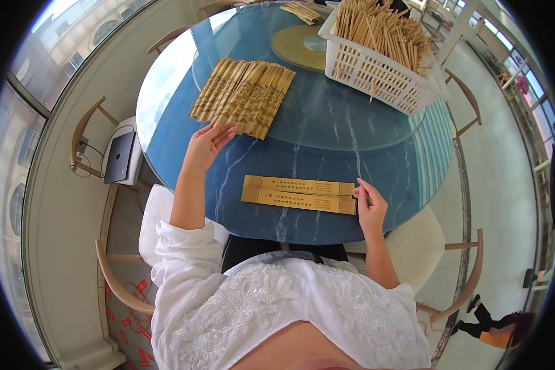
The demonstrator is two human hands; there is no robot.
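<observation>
A row of gold, dark-patterned paper chopstick sleeves (246, 92) lies side by side on the glass turntable, left of the middle. My left hand (213, 143) reaches to their near edge, its fingers stretched out and touching the lower ends. Closer to me, two flat gold paper sleeves (299, 195) with dark printing lie one above the other on the blue tabletop. At their right end is my right hand (370, 206), fingers bent, thumb and forefinger closed at the tip of the upper sleeve. Part of that grip is hidden.
A white slotted basket (376, 74) heaped with wooden chopsticks (385, 31) stands at the far right of the round blue table (259, 225). More sleeves (301, 12) lie at the back. A laptop (119, 157) rests on a chair at left. A person's legs (484, 320) show at lower right.
</observation>
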